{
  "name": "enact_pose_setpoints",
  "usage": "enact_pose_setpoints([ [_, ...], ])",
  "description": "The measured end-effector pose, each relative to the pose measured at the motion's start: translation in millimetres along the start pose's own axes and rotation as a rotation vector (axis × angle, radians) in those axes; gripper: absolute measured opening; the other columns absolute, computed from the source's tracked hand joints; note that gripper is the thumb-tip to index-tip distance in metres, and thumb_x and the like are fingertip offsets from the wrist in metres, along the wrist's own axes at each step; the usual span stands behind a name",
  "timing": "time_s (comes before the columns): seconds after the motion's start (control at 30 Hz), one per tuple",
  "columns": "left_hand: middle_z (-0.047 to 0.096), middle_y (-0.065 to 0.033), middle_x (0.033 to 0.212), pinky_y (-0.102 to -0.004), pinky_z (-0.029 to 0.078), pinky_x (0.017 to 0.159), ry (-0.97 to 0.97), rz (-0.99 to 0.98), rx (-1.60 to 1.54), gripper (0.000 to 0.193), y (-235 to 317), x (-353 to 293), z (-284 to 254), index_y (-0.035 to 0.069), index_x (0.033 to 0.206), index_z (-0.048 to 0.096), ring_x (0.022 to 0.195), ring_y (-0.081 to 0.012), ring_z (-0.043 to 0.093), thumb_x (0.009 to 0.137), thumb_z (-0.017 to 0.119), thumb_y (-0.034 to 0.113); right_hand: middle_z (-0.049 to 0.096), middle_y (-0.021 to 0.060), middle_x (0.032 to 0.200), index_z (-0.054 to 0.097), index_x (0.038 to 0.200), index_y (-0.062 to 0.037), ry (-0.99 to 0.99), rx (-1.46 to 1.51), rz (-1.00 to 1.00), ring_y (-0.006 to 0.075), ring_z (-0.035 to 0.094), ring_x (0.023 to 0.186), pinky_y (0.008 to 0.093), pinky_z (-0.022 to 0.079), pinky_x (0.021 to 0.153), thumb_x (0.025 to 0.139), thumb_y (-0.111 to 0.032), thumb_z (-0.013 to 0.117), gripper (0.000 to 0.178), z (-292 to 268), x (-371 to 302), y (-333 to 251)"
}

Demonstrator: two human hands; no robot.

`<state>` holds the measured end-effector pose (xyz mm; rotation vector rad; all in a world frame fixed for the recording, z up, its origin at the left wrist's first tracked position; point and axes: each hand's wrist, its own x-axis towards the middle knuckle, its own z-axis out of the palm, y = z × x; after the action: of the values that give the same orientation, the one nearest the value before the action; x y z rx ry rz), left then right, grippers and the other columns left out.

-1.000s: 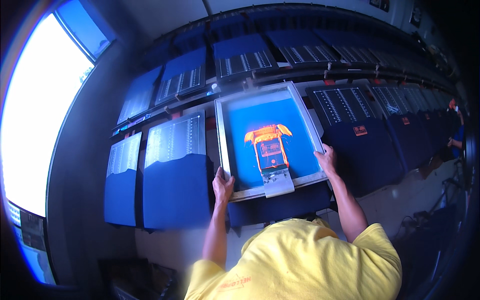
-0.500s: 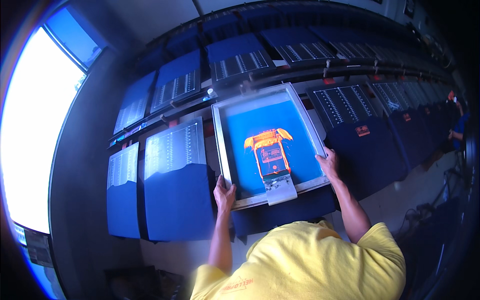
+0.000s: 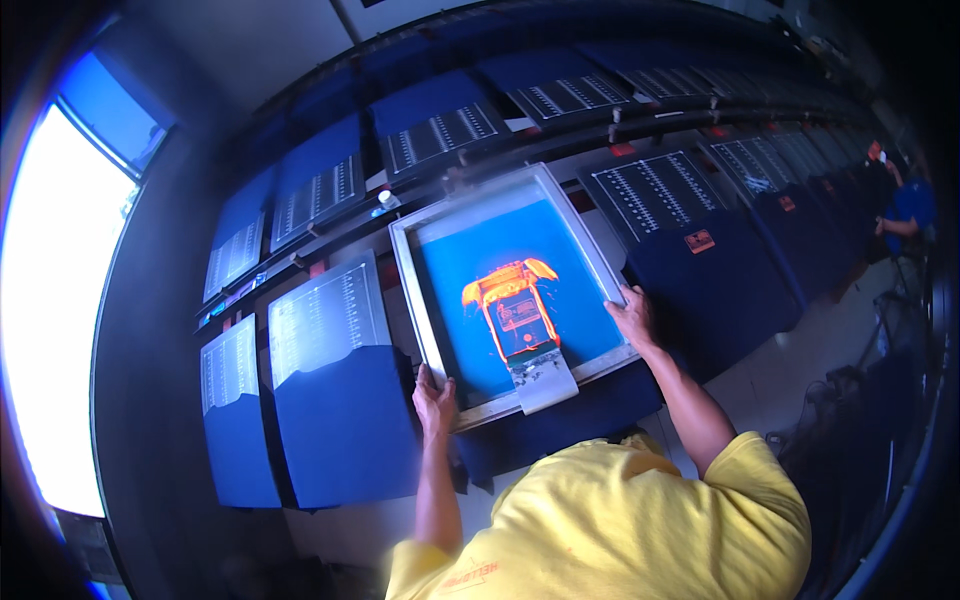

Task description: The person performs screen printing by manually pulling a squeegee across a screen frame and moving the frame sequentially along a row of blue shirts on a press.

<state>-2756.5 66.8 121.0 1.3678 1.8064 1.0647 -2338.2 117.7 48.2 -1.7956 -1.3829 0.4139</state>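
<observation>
Both hands grip a screen printing frame (image 3: pixel 413 300) by its sides. My left hand (image 3: pixel 434 400) is closed round the near left corner. My right hand (image 3: pixel 632 318) clasps the right rail, thumb on top. Inside the pale frame stretches a blue mesh (image 3: pixel 455 345) with a smear of bright orange ink (image 3: pixel 500 285) round a small printed design. A flat squeegee (image 3: pixel 545 382) lies on the mesh, its grey handle end resting over the near rail. Beneath the frame, a dark blue shirt (image 3: pixel 560 420) shows at the near edge.
On the left, navy shirts (image 3: pixel 345 425) lie on boards with white ruled marks (image 3: pixel 330 310). To the right, another shirt (image 3: pixel 700 275) bears an orange print. A small white-capped bottle (image 3: pixel 387 200) stands on the rail behind. At far right is another person (image 3: pixel 908 212).
The whole view has shifted, so the frame appears slightly further left. My hands keep their hold on it. The person at far right has come more into view.
</observation>
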Motion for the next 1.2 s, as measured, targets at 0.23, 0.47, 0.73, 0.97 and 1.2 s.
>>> enact_pose_setpoints([
  [0.23, 0.045, -0.0277, 0.149, -0.0376, 0.038, 0.113, 0.001, 0.013, 0.081, 0.066, 11, -9, -1, -0.01, 0.146, 0.037, 0.139, -0.032, 0.047, 0.092, 0.07, 0.01, 0.065, 0.0205, 0.108, 0.065, 0.109, 0.0021, -0.031, -0.215, -0.134, 0.0384, 0.062, 0.104, 0.0467, 0.05, 0.089, 0.088, -0.036, 0.073, 0.044, -20, 2, -17],
  [0.47, 0.055, -0.0262, 0.14, -0.0451, 0.041, 0.109, 0.284, 0.544, 0.331, 0.039, 71, -98, 10, -0.003, 0.131, 0.055, 0.133, -0.0414, 0.051, 0.095, 0.062, 0.009, 0.059, 0.0148, 0.137, 0.059, 0.132, -0.0021, -0.519, 0.022, -0.63, 0.0342, 0.054, 0.126, 0.0441, 0.042, 0.109, 0.085, -0.04, 0.075, 0.062, -52, -65, -103],
  [0.73, 0.07, -0.0111, 0.108, -0.0236, 0.049, 0.056, -0.516, -0.268, -0.33, 0.038, 56, -141, 48, -0.001, 0.121, 0.062, 0.077, -0.0159, 0.069, 0.106, 0.049, 0.031, 0.06, 0.0069, 0.136, 0.059, 0.129, -0.0084, -0.652, -0.183, -0.849, 0.0268, 0.052, 0.126, 0.0455, 0.041, 0.103, 0.072, -0.017, 0.079, 0.06, -40, -72, -117],
  [0.97, 0.068, -0.0187, 0.119, -0.0214, 0.039, 0.049, -0.659, -0.691, -0.863, 0.046, 35, -119, 81, -0.004, 0.138, 0.046, 0.071, -0.0189, 0.066, 0.11, 0.04, 0.032, 0.067, 0.0043, 0.107, 0.062, 0.108, -0.0095, -0.477, -0.142, -0.868, 0.0233, 0.059, 0.11, 0.0402, 0.044, 0.089, 0.068, -0.008, 0.076, 0.042, -24, -48, -136],
  [1.2, 0.072, -0.0122, 0.095, -0.0223, 0.033, 0.044, -0.549, -0.569, -0.599, 0.045, 23, -125, 90, -0.002, 0.113, 0.059, 0.061, -0.0128, 0.061, 0.109, 0.042, 0.04, 0.068, 0.006, 0.099, 0.063, 0.103, -0.0098, -0.441, 0.0, -0.772, 0.0266, 0.064, 0.098, 0.0415, 0.047, 0.081, 0.07, -0.01, 0.078, 0.036, -24, -24, -143],
])
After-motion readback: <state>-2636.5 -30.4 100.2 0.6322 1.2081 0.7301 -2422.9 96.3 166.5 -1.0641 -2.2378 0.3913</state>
